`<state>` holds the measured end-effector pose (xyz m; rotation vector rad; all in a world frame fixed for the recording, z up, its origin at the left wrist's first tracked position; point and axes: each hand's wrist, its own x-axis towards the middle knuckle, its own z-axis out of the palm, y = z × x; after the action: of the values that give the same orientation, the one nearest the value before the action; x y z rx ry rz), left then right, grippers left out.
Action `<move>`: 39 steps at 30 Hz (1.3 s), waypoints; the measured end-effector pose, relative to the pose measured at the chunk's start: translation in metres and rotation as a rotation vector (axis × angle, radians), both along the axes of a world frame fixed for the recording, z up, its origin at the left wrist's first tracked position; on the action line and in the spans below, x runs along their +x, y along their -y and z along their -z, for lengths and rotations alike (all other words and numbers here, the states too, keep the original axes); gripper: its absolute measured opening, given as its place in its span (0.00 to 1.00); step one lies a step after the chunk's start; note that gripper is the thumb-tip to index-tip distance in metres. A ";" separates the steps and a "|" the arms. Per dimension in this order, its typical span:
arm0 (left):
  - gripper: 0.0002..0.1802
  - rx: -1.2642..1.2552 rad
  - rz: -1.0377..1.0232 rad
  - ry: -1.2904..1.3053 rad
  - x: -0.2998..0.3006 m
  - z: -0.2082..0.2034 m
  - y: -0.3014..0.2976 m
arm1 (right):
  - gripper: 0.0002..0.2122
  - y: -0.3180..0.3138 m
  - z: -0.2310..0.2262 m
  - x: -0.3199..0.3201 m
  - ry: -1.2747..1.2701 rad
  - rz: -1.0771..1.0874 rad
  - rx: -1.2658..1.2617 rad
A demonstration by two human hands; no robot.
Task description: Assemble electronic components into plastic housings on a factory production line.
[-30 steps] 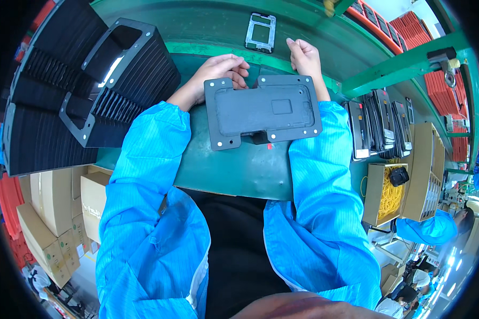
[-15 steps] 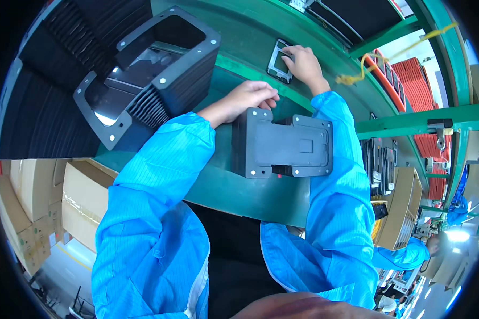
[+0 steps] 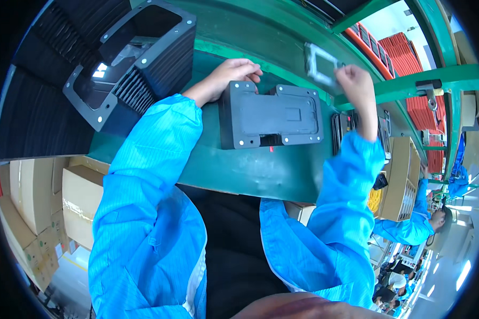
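Just left of the right hand (image 3: 356, 85), pinched by its edge, the frame (image 3: 312, 64) now looks lifted off the ledge (image 3: 261, 32), so pickup's done, while the left hand (image 3: 230, 77) is loosely curled beside the block (image 3: 269, 114), can't tell if empty.

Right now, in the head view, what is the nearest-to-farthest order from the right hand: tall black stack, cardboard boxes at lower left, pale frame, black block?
From the right hand:
1. Pale frame: in its grip, to the left.
2. Black block: left, mid-view.
3. Tall black stack: farther left.
4. Cardboard boxes: lower left.
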<state>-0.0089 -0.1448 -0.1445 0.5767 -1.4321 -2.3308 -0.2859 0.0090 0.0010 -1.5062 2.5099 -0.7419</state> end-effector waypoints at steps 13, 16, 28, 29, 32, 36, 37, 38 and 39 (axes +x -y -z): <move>0.20 -0.139 -0.298 -0.101 0.031 -0.016 -0.027 | 0.09 -0.071 0.005 0.171 -0.320 -0.022 -0.046; 0.20 -0.199 -0.327 -0.023 0.050 -0.027 -0.043 | 0.09 -0.069 0.005 0.172 -0.320 0.000 -0.050; 0.24 -1.001 -0.724 0.030 0.114 -0.074 -0.141 | 0.07 -0.072 0.010 0.180 -0.420 -0.059 -0.185; 0.26 -1.212 -0.683 0.100 0.116 -0.083 -0.142 | 0.07 -0.074 0.006 0.181 -0.411 -0.062 -0.184; 0.30 -1.444 -0.626 0.257 0.102 -0.104 -0.148 | 0.07 -0.085 -0.004 0.186 -0.528 -0.159 -0.190; 0.33 -1.652 -0.509 0.445 0.089 -0.122 -0.149 | 0.07 -0.085 0.002 0.182 -0.478 -0.169 -0.173; 0.33 -1.694 -0.475 0.498 0.084 -0.126 -0.152 | 0.07 -0.084 0.003 0.184 -0.494 -0.118 -0.160; 0.33 -1.702 -0.444 0.434 0.080 -0.128 -0.155 | 0.07 -0.082 0.006 0.187 -0.462 -0.157 -0.219; 0.35 -1.709 -0.440 0.490 0.079 -0.129 -0.154 | 0.08 -0.086 0.009 0.180 -0.433 -0.196 -0.279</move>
<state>0.0705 0.0096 -0.0159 0.7062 -2.4178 -0.1348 -0.1055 0.0947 -0.0079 -2.1818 2.5653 -0.8371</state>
